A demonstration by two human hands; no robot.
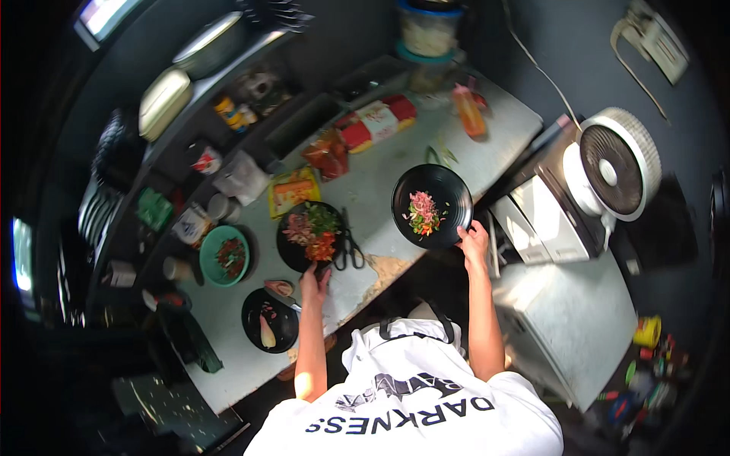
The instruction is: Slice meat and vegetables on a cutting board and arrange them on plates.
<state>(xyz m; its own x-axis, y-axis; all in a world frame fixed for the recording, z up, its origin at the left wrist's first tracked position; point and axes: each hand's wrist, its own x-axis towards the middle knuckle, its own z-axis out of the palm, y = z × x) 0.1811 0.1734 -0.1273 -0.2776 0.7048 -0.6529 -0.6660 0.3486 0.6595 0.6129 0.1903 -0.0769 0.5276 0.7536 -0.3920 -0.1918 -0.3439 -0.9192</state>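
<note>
My right hand (pixel 473 242) grips the rim of a black plate (pixel 456 188) bearing chopped pink, green and red pieces. My left hand (pixel 313 285) is at the near rim of another black plate (pixel 291 259), which holds heaps of chopped greens, pink slices and orange-red pieces; its grip is partly hidden. Black-handled scissors (pixel 349 251) lie right beside that plate. Lower left, a third black plate (pixel 251 322) carries a pale bulb-like piece and small pink slices, with a knife (pixel 293 305) and a cut pink piece (pixel 279 288) by its rim. A green bowl (pixel 208 251) holds chopped reddish food.
The worktop (pixel 365 194) has a chipped front edge. Along its back stand a yellow packet (pixel 293 191), a red package (pixel 376 122) and an orange sauce bottle (pixel 470 114). At right, a fan (pixel 613 165) sits above a white-fronted appliance (pixel 550 219). Loaded shelves (pixel 199 94) run along the left.
</note>
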